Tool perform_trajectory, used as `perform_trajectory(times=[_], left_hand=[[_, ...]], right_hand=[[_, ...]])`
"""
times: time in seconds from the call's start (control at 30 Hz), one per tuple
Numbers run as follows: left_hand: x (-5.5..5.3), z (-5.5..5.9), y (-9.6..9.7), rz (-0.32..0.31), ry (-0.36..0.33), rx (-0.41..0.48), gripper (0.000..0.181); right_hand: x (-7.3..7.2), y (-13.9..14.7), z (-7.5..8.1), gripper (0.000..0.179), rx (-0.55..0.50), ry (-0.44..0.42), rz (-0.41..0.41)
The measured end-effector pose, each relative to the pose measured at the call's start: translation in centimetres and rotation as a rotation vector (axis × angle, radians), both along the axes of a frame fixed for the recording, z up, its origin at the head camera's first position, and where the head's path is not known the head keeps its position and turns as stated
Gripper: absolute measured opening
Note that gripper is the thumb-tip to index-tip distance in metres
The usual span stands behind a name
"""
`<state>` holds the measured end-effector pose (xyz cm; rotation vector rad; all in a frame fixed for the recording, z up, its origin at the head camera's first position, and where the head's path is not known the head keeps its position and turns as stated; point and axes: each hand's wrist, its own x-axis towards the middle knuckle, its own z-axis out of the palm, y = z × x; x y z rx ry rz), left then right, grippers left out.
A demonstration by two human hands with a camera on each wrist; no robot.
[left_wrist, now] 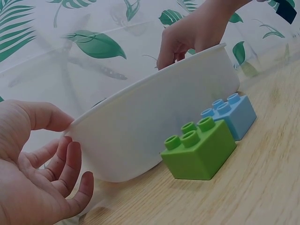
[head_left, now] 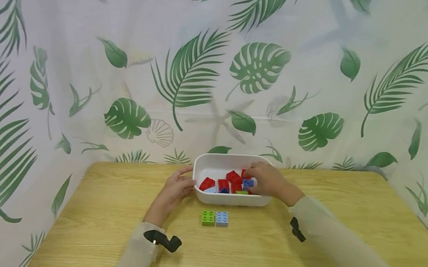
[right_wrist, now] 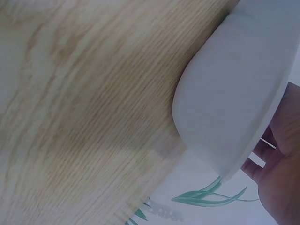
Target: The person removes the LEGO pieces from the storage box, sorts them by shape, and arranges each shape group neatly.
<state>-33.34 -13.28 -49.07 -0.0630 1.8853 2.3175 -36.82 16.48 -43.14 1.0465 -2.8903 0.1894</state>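
Observation:
A white plastic box [head_left: 210, 199] holds several toy building bricks, mostly red bricks [head_left: 234, 176], with a blue brick [head_left: 248, 184] at its right side. My left hand [head_left: 175, 190] holds the box's left end, thumb and fingertips at the rim. My right hand [head_left: 271, 181] reaches over the right rim, its fingers down among the bricks by the blue one. Whether it grips a brick is hidden. In the right wrist view the box wall covers the fingertips. In front of the box, a green brick [left_wrist: 199, 152] and a light blue brick [left_wrist: 239, 117] stand studs up.
The box stands on a wood-grain table [head_left: 244, 262] close to its back edge. Behind and at the sides hangs a white cloth [head_left: 205, 81] printed with green leaves. Black straps [head_left: 162, 240] sit on both sleeved wrists.

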Motion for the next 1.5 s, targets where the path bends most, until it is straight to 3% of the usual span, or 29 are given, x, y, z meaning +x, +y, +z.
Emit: perform_trajectory(times=[0.47, 1.0, 1.3, 1.5], left_hand=[[0.2, 0.1, 0.0, -0.003, 0.001, -0.003, 0.054], [0.1, -0.1, -0.1, -0.015, 0.016, -0.001, 0.055], [0.1, -0.2, 0.0, -0.008, 0.011, 0.013, 0.055], [0.1, -0.2, -0.1, -0.007, 0.018, 0.009, 0.054]], right_hand=[[-1.1, -0.6, -0.6, 0.030, 0.050, -0.007, -0.016], [-0.8, -1.1, 0.0, 0.019, 0.086, -0.027, -0.025], [-0.9, -0.9, -0.2, 0.027, 0.098, -0.035, -0.035], [-0.7, -0.8, -0.1, 0.041, 0.066, 0.020, 0.007]])
